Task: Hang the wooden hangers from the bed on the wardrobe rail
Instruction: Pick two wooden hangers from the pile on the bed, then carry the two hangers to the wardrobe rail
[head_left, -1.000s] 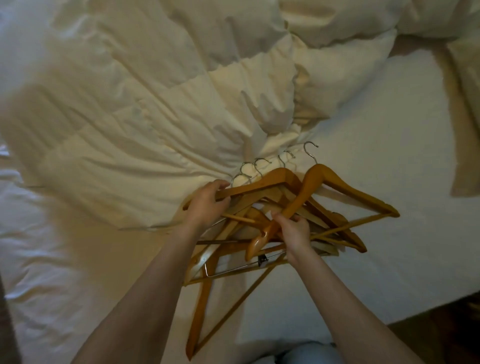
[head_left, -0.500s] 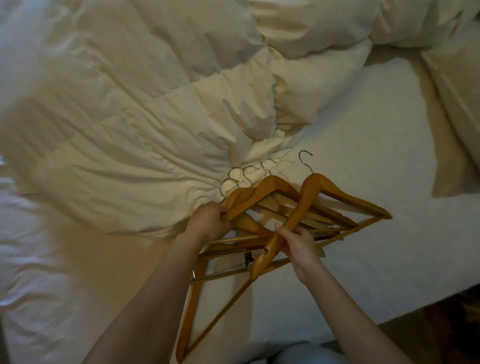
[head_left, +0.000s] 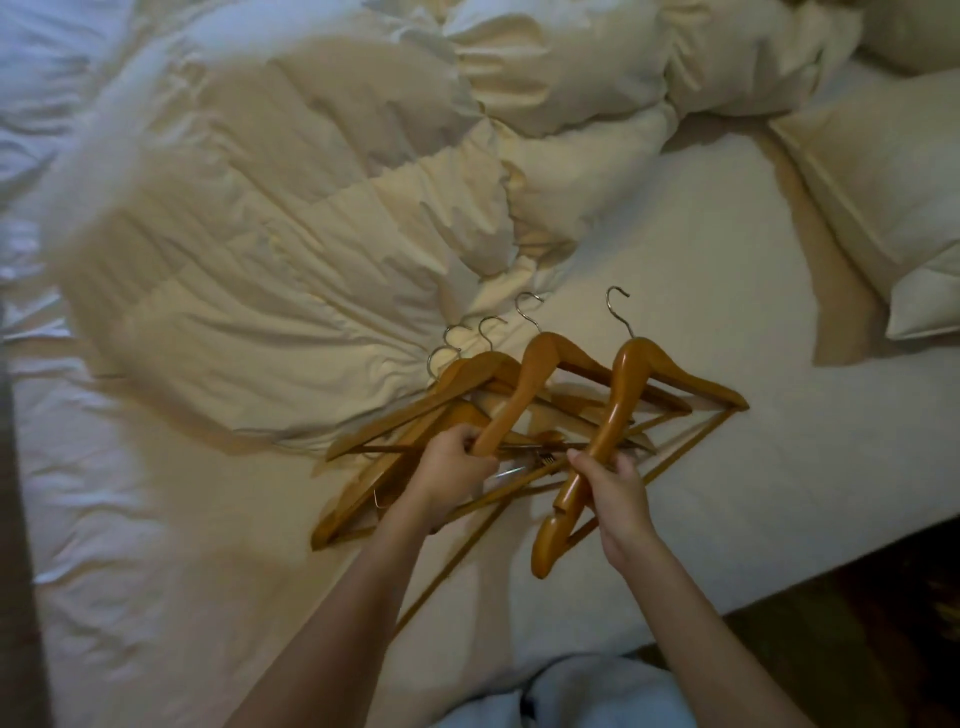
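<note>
Bare bed (head_left: 779, 426) lies open right of the fingers (head_left: 577, 461), its edge close behind. Left hand (head_left: 452, 465) curls round one wooden hanger (head_left: 535, 374); right hand (head_left: 621, 499) grips another hanger (head_left: 623, 384).

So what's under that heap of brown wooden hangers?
The white bed sheet lies under the brown wooden hangers, and the puffy cream duvet sits under their leftmost metal hooks. The hangers hide whatever else lies beneath.

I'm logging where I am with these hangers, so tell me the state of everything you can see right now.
Left hand: gripping a hanger by its arm end.
Right hand: gripping the rightmost hanger by its arm.
Hanger pile: tangled, lying on the sheet.
Duvet: crumpled.
Pillow: lying on the sheet.
</note>
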